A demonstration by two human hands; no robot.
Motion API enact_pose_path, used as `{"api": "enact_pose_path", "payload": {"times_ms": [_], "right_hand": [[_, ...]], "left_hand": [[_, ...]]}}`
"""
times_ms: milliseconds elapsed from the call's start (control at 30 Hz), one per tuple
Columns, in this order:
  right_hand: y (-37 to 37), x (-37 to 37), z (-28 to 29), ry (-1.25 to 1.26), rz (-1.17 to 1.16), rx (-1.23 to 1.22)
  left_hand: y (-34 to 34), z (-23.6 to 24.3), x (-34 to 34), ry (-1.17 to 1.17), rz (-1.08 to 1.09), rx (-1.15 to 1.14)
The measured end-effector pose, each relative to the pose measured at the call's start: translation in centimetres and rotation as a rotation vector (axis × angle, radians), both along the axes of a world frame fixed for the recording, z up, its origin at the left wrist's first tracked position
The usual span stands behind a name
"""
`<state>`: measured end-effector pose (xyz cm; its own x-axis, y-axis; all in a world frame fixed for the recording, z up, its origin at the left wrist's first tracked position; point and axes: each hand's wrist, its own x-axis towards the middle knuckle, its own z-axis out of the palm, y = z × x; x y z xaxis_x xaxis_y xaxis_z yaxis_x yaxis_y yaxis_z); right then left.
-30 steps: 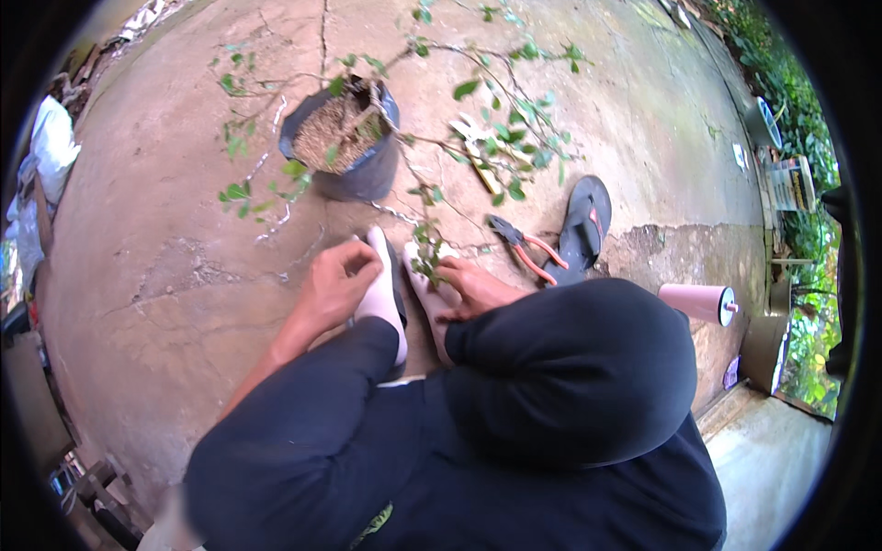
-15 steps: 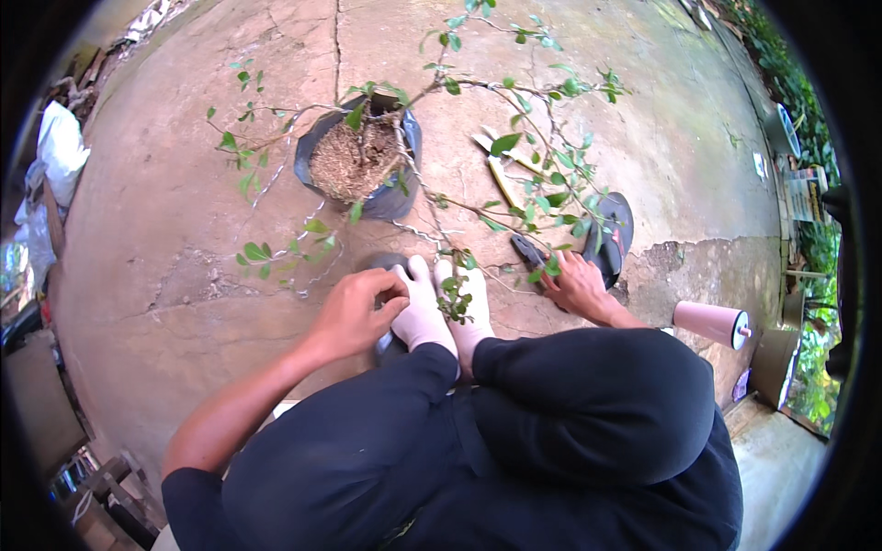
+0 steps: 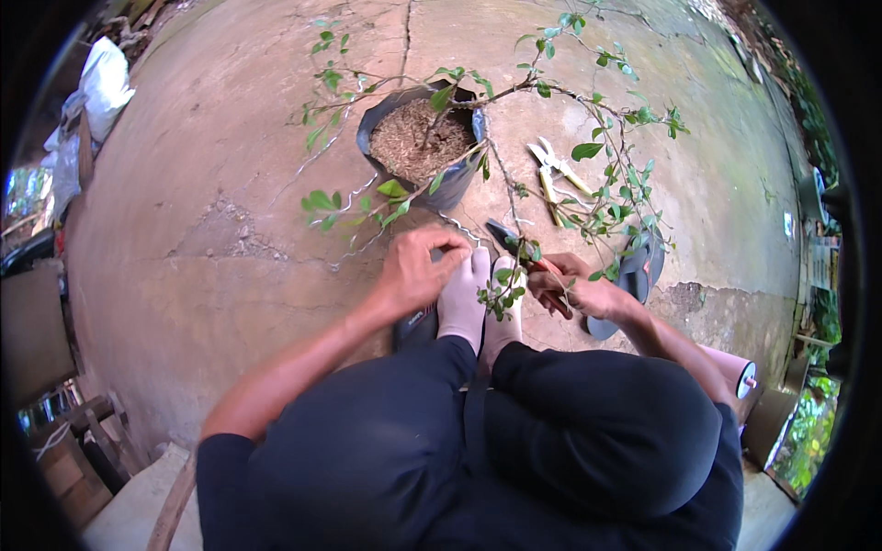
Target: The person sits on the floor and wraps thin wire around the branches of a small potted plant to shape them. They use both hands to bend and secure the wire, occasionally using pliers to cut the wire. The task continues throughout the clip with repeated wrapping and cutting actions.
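One-handed, holding pliers in right grip. Curling left grip near wire, leaving its closure unclear. Probably readying pliers, next needing steady aim.

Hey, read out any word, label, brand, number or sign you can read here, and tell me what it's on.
No text here can be read for certain.
Dark sandal by the left foot: pale and red marks, too small to read.
Container at the right edge: patterned side, too blurred to read.
Pliers and shears: no lettering I can make out.
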<state>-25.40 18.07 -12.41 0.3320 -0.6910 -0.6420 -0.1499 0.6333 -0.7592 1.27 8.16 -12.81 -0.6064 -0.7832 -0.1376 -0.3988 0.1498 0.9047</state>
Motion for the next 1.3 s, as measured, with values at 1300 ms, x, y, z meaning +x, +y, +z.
{"api": "enact_pose_path", "payload": {"times_ms": [1300], "right_hand": [[-4.1, 10.3, 5.0, -0.159, -0.028, -0.026]], "left_hand": [[-1.9, 4.5, 5.1, 0.406, 0.412, 0.252]]}}
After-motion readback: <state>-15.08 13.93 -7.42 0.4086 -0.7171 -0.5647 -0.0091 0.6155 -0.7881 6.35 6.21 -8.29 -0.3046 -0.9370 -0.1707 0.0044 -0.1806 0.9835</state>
